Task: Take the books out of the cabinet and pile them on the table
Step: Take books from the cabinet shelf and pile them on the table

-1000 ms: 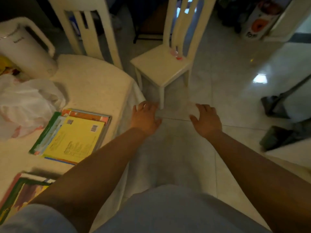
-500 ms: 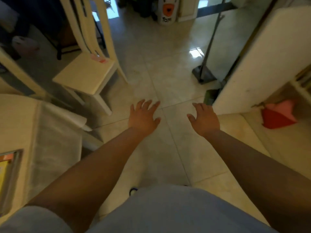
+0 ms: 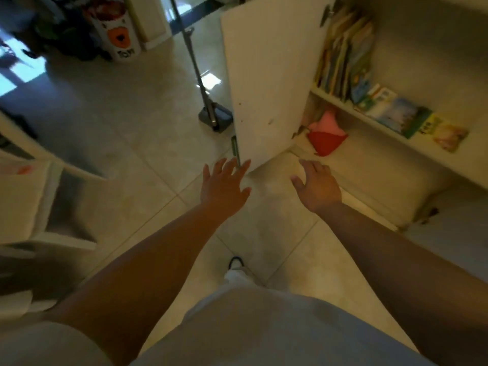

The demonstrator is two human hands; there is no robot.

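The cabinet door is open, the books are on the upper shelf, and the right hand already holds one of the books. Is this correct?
Not quite. In the head view the right hand holds nothing: its fingers are spread loosely above the floor, well short of the books. The left hand is empty too. The rest is right: the cabinet door is open and the books are on the upper shelf.

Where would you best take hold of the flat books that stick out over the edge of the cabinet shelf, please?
Probably by the overhanging front edge of the flat books, reaching in from the open front: that edge juts past the shelf, so fingers could go under and a thumb on top. Both hands are empty.
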